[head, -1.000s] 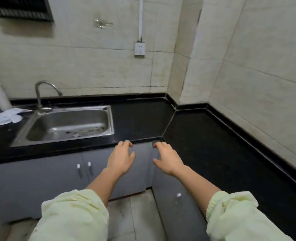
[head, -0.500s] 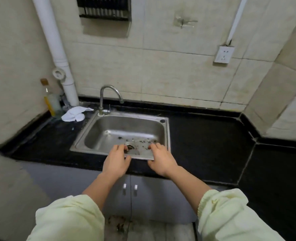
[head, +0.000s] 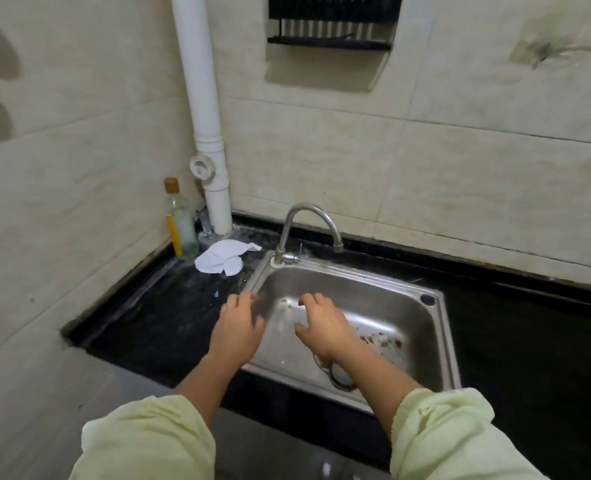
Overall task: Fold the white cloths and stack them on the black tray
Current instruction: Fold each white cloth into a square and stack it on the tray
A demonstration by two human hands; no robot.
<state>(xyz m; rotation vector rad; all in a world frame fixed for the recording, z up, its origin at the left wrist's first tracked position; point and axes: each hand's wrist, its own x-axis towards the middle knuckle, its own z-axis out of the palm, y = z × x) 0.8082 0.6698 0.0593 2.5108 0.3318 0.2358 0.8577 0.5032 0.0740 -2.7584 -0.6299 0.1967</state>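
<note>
A crumpled white cloth [head: 223, 260] lies on the black counter at the back left, between a bottle and the tap. My left hand [head: 237, 328] hovers over the sink's left rim, fingers loosely spread, holding nothing. Over the sink basin, my right hand [head: 323, 326] is held out the same way with nothing in it. Both hands are well short of the cloth. No black tray is in view.
A steel sink [head: 436, 327] with a curved tap [head: 309, 223] is set in the black counter [head: 155, 327]. A glass bottle [head: 180, 223] and a white drain pipe [head: 205, 116] stand in the back left corner. A dark rack [head: 332, 22] hangs on the tiled wall.
My view has swung left from the counter corner to the sink and moved closer. Both hands, still holding nothing, now reach over the sink toward the cloth's side.
</note>
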